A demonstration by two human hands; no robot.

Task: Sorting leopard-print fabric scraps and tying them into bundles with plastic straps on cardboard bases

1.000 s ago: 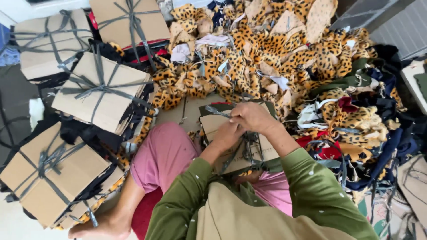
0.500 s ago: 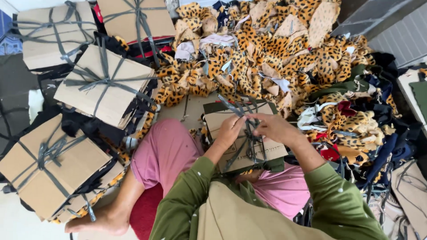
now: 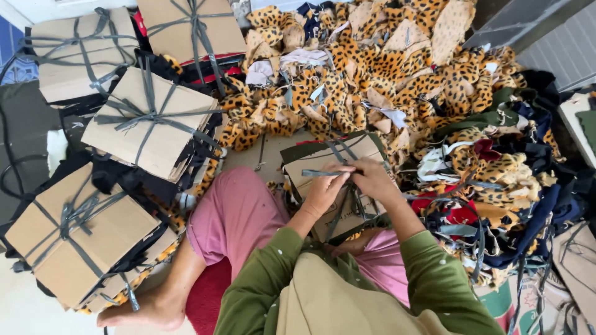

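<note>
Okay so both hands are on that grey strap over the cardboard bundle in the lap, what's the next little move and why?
Probably pull the grey strap tight and knot it at the crossing. The left hand pinches it and the right hand meets it mid-top on the cardboard bundle, unlike the finished bundles nearby.

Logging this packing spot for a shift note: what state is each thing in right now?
Bundle on lap: cardboard-topped, grey strap ends loose in both hands.
Left hand: gripping a strap.
Right hand: gripping a strap.
Finished bundles: strapped crosswise, stacked at left.
Leopard-print fabric pieces: loose, heaped.
Dark scraps: tangled pile at right.
</note>
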